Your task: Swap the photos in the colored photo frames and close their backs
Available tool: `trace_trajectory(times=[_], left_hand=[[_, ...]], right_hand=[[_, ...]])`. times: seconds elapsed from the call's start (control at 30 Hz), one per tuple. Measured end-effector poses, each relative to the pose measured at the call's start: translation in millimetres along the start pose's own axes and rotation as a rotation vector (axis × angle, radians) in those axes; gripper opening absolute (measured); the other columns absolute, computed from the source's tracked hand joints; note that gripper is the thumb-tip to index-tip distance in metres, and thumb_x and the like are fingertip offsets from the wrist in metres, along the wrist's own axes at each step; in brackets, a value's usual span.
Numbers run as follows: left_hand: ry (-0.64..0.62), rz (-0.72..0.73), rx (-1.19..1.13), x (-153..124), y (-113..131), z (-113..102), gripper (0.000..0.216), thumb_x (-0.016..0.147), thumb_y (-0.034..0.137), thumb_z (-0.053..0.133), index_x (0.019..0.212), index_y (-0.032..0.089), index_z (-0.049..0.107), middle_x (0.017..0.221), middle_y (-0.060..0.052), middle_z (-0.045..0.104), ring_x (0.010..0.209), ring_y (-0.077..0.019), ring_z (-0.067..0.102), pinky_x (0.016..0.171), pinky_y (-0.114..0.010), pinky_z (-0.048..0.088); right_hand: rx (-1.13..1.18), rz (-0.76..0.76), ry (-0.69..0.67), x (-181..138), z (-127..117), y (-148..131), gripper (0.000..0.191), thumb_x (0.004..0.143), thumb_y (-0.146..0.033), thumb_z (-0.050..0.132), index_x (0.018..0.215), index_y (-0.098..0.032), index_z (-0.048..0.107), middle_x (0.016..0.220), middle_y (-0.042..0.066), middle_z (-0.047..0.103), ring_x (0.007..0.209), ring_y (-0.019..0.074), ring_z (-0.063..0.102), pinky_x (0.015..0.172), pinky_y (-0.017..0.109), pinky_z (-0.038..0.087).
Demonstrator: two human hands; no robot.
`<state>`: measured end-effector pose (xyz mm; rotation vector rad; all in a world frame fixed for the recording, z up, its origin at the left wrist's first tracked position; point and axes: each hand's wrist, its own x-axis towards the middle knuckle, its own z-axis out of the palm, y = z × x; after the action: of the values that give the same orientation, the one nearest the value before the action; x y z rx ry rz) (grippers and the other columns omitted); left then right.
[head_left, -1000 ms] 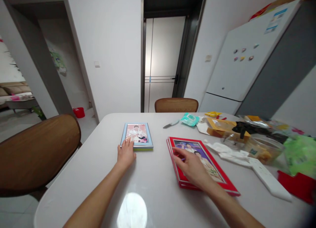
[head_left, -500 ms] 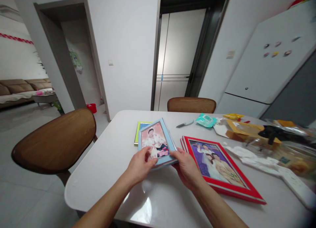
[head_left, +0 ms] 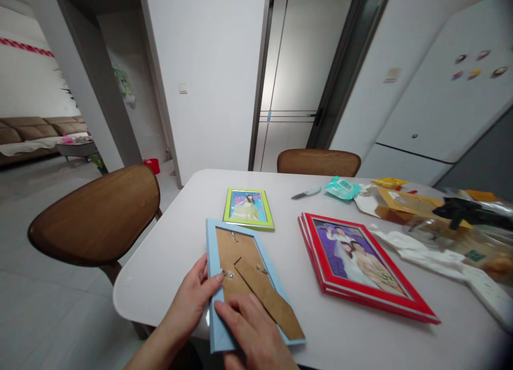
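A light blue picture frame [head_left: 212,252] is held tilted over the near edge of the table, its brown backboard and stand leg facing up. Small metal clips show on the backboard. My left hand [head_left: 194,295] grips the left side of this frame, thumb on the rim. Across the lower left part lies my right hand [head_left: 250,327], its fingers curled round the rim and over the backboard. Just beyond is a lime green picture frame [head_left: 248,209] lying face up on the table. To the right rest stacked red picture frames [head_left: 356,263], the top one showing a photo of people.
On the white table [head_left: 176,236] lie a knife [head_left: 306,193], a teal wipes pack [head_left: 342,188], white tissue [head_left: 417,250], a power strip [head_left: 487,295], and plastic and cardboard packaging [head_left: 404,204]. Wooden chairs stand at the left [head_left: 96,215] and far side [head_left: 318,163].
The blue frame has been turned over from its photo side to its back and brought nearer. The green frame beneath it is now uncovered. Both hands have shifted their hold.
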<state>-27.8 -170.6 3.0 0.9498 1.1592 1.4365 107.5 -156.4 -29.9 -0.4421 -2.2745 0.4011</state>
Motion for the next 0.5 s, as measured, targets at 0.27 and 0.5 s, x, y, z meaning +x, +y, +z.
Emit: trace_trajectory(times=[0.27,0.5], left_hand=[[0.234,0.054,0.968,2.1,-36.4,-30.0,0.062,0.069,0.023,0.049,0.126,0.010,0.029,0.123,-0.013,0.046,0.115,-0.0254,0.040,0.099,-0.044,0.025],[0.229,0.118,1.213,-0.5,-51.8,-34.0,0.054,0.073,0.020,0.041,0.124,0.009,0.030,0.128,-0.015,0.041,0.119,-0.0239,0.035,0.100,-0.045,0.024]], right_hand=[[-0.093,0.043,-0.227,-14.2,37.4,3.2,0.038,0.062,-0.009,0.046,0.098,-0.015,0.055,0.084,0.009,0.056,0.074,0.0198,0.048,0.062,0.032,0.043],[-0.053,0.313,-0.263,3.7,-27.2,38.1,0.028,0.073,-0.021,0.049,0.098,-0.016,0.057,0.100,0.010,0.055,0.092,0.0186,0.048,0.082,0.033,0.040]])
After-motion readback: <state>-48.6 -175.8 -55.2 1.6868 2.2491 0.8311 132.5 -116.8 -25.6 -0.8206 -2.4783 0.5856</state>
